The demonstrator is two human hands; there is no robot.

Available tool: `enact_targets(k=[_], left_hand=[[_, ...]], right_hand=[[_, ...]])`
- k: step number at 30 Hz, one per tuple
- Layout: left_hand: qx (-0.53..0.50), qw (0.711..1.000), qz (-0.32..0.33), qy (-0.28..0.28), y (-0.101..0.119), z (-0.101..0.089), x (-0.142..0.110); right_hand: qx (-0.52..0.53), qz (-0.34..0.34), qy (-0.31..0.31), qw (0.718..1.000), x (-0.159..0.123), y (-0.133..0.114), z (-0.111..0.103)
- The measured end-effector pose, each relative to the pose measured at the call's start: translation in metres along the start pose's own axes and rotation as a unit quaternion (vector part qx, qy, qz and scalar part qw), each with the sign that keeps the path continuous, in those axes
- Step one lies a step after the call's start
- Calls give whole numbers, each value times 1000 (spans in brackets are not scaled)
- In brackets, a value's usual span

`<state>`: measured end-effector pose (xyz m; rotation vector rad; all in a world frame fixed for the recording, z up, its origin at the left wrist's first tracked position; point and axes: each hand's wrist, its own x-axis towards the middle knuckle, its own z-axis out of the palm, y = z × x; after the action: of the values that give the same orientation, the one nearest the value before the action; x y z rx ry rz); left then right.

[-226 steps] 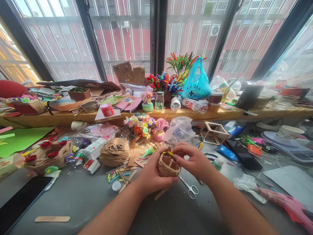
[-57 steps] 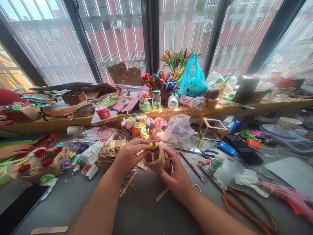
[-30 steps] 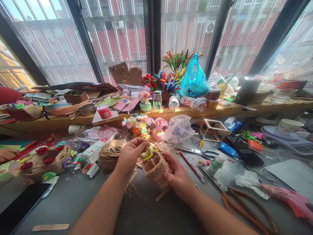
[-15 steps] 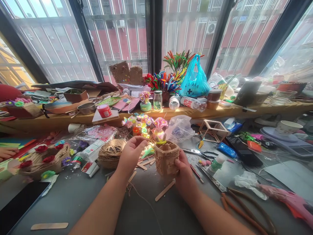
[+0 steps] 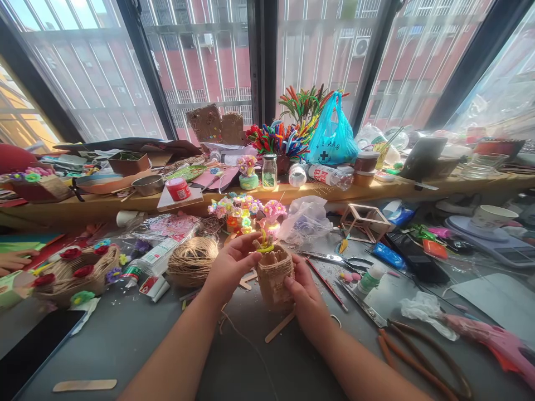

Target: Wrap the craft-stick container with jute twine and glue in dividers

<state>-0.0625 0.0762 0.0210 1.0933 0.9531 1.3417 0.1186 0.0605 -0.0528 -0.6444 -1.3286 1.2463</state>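
My right hand (image 5: 307, 295) grips a small twine-wrapped pot (image 5: 272, 287) from its right side, thumb on the front. The pot stands nearly upright just above the table, its open top showing a scalloped brown inside. At its rim sits a yellow-green fuzzy strip (image 5: 266, 248) by short brown upright pieces. My left hand (image 5: 232, 267) is at the left of the rim, thumb and fingers drawn together close to the strip. What lies between those fingertips is hidden. A ball of twine (image 5: 193, 260) lies left of this hand. A craft stick (image 5: 279, 327) is below the pot.
Scissors (image 5: 334, 258), a red pencil (image 5: 328, 284) and a glue bottle (image 5: 371, 279) lie on the right. Pipe-cleaner flowers (image 5: 238, 210) stand behind the pot. At left are a flower basket (image 5: 102, 273), a phone (image 5: 39, 348) and another person's hand (image 5: 16, 260).
My left hand has moved right and down to the pot's rim. The pot has shifted slightly left and lower in my right hand, turning a little.
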Motion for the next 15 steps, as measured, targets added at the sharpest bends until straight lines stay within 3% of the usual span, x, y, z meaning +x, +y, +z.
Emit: enact_targets(k=[8, 11, 15], left_hand=[[-23, 999, -1, 35, -4, 0, 1], [-53, 998, 0, -39, -5, 0, -1], [10, 985, -26, -170, -11, 1, -2]], right_hand=[[30, 25, -16, 999, -1, -1, 4], [64, 57, 42, 995, 2, -10, 6], [82, 86, 116, 986, 8, -21, 8]])
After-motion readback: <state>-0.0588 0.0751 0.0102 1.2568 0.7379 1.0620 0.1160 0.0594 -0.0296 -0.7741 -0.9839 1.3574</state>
